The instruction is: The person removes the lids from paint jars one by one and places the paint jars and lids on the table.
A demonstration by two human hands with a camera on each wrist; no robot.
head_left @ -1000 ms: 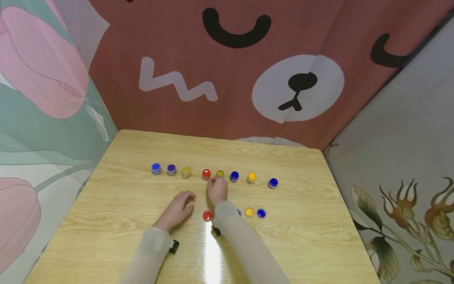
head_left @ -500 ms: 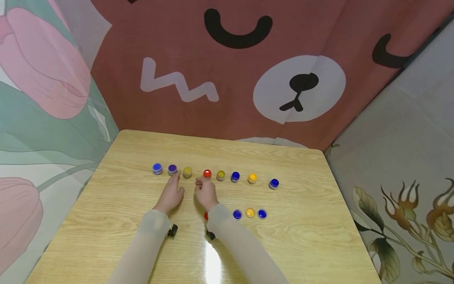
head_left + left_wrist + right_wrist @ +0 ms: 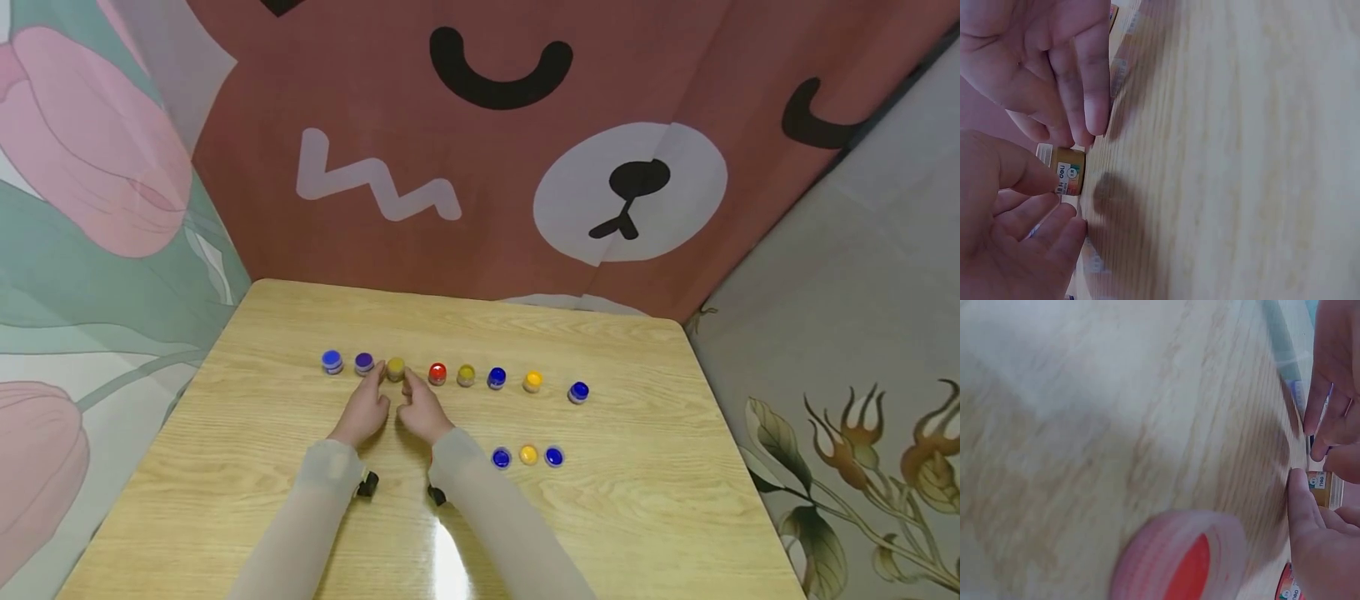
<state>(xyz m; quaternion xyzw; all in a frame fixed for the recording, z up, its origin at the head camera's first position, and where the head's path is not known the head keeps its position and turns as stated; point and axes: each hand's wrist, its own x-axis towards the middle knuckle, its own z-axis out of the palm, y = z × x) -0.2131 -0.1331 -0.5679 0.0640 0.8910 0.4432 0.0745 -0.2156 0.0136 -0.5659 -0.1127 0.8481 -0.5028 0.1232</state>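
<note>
An ochre paint jar (image 3: 395, 369) with a translucent lid stands upright on the table, between my two hands. My left hand (image 3: 362, 410) reaches to its left side, index finger extended and thumb apart in the head view. From the right comes my right hand (image 3: 425, 410), its index fingertip right at the jar. In the left wrist view, the left thumb overlaps the label of the ochre jar (image 3: 1069, 175). A purple jar (image 3: 363, 362) is just left of my left fingertips, and a red jar (image 3: 437, 373) is close right of the right hand.
A blue jar (image 3: 332, 362) ends the row at left. Olive (image 3: 466, 375), dark blue (image 3: 497, 377), yellow (image 3: 532, 381) and another blue jar (image 3: 578, 392) continue it rightward. Nearer lie blue (image 3: 501, 457), yellow (image 3: 528, 454) and blue lids (image 3: 554, 456); a red-filled lid (image 3: 1188, 569) shows beside the right wrist.
My right hand has moved left from the olive jar, past the red one, to the ochre jar. My left hand has reached forward to the same jar. The sleeve now covers the red lid.
</note>
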